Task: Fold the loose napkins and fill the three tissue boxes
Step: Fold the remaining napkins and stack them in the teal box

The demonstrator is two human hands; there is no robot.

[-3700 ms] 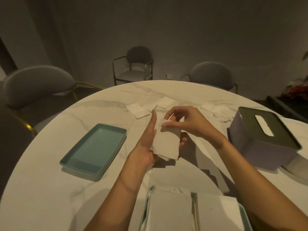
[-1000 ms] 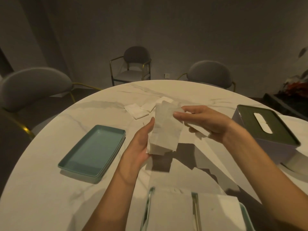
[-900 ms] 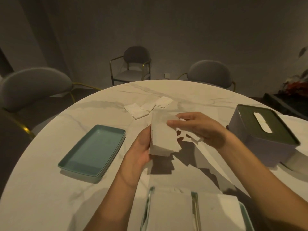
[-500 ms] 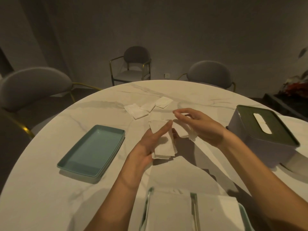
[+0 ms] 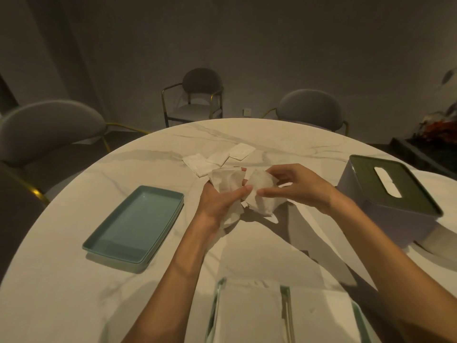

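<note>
At the middle of the frame: my two hands meet over the table (image 5: 74,280), both working one white napkin (image 5: 257,194).
Left hand (image 5: 217,204): I grip the napkin's crumpled left part, thumb across it.
Right hand (image 5: 296,186): I pinch its right part between thumb and fingers.
Upper middle: folded napkins (image 5: 217,159) lie just beyond my hands.
Right: tissue box (image 5: 385,201) with a dark lid.
Left: teal tray (image 5: 133,224).
Bottom edge: open box (image 5: 284,315) lined with white napkins.
</note>
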